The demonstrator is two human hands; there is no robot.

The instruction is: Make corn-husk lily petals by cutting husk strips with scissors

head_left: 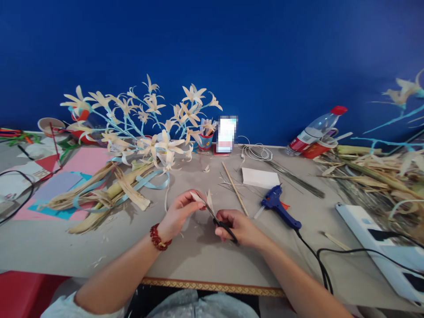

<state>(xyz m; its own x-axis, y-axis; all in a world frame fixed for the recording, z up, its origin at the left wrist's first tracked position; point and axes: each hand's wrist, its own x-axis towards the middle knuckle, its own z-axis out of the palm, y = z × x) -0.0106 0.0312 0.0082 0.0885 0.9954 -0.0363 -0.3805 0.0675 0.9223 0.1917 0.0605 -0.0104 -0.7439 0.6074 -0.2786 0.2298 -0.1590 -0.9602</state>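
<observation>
Between the thumb and fingers of my left hand [181, 212] is a small pale strip of corn husk [196, 197]. My right hand [239, 227] grips the black handles of a pair of scissors [226, 229]. Their blades point up and left, against the husk strip at my left fingertips. Another pale husk tip [209, 198] stands up just behind the blades; whether it joins the held strip, I cannot tell. Behind my hands, cream husk flowers [167, 148] stand on pale blue stems. A bundle of dried husks [96, 192] lies to the left of my left hand.
A blue glue gun [281, 206] lies right of my right hand, its cord running to the front edge. Beyond are a wooden stick [235, 189], thin wires [296, 177], a tilted bottle [313, 132] and a lit phone [227, 134]. A white power strip [374, 251] sits at right.
</observation>
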